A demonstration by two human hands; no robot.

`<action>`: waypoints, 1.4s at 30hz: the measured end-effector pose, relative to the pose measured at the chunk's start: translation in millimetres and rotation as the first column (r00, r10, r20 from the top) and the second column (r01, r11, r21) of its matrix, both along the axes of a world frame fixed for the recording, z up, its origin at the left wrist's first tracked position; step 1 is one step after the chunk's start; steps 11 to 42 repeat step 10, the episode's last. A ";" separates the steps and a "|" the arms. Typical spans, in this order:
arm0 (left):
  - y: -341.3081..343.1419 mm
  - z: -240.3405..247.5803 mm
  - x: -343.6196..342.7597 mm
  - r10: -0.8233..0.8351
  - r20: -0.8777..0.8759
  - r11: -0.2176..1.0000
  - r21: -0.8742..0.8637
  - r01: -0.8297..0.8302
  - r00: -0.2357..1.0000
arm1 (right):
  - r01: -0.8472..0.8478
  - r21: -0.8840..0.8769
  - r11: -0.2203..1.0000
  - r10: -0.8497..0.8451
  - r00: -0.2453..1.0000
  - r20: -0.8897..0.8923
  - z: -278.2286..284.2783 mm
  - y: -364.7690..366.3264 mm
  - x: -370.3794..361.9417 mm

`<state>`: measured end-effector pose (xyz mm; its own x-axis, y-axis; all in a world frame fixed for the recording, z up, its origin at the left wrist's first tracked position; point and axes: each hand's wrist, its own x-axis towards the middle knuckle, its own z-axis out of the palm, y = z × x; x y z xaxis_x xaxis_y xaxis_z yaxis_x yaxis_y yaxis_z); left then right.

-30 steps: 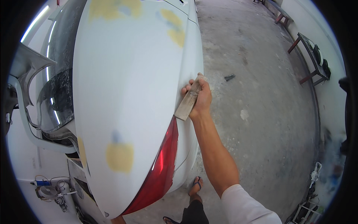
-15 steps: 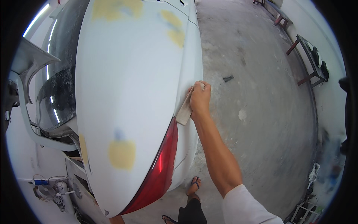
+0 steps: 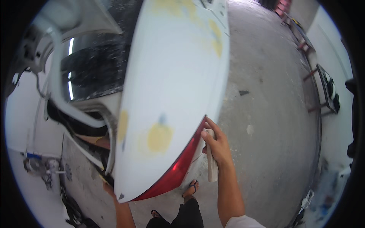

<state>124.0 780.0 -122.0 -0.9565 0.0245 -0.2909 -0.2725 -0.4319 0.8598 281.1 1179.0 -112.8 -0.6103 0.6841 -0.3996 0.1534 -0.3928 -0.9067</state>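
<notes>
A white car's rear side panel (image 3: 175, 79) fills the middle of the view, with yellow filler patches (image 3: 159, 137) on it. Along its lower right edge runs a red tail light (image 3: 178, 169). My right hand (image 3: 217, 143) grips a long pale sanding block (image 3: 212, 165) beside the tail light's upper end. The block points down, off the white panel, and one finger reaches the light's tip. At the panel's near left corner, my left hand (image 3: 109, 189) is at the body edge by the trunk opening, its fingers mostly hidden.
The raised trunk lid (image 3: 87, 17) and dark rear window (image 3: 95, 60) are at the left. A small dark piece (image 3: 243, 92) lies on the concrete floor (image 3: 270, 152). Along the right wall stands a dark bench (image 3: 323, 85). A fan (image 3: 35, 166) is at the far left.
My right hand has moved down and off the panel beside the tail light, turning the sanding block downward. The view has shifted, bringing more of my left arm and the trunk opening into sight.
</notes>
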 end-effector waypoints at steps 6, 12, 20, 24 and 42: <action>-7.7 -16.1 15.7 -0.011 -0.156 0.870 0.485 0.086 0.988 | 0.084 0.062 0.995 -0.090 0.990 0.110 -10.7 -18.3 -3.9; -36.1 -13.1 44.4 0.046 -0.076 0.852 0.524 0.000 0.996 | 0.048 0.125 0.991 -0.042 0.998 -0.047 -21.3 -54.2 39.5; -36.1 -13.1 44.4 0.046 -0.076 0.852 0.524 0.000 0.996 | 0.048 0.125 0.991 -0.042 0.998 -0.047 -21.3 -54.2 39.5; -36.1 -13.1 44.4 0.046 -0.076 0.852 0.524 0.000 0.996 | 0.048 0.125 0.991 -0.042 0.998 -0.047 -21.3 -54.2 39.5; -36.1 -13.1 44.4 0.046 -0.076 0.852 0.524 0.000 0.996 | 0.048 0.125 0.991 -0.042 0.998 -0.047 -21.3 -54.2 39.5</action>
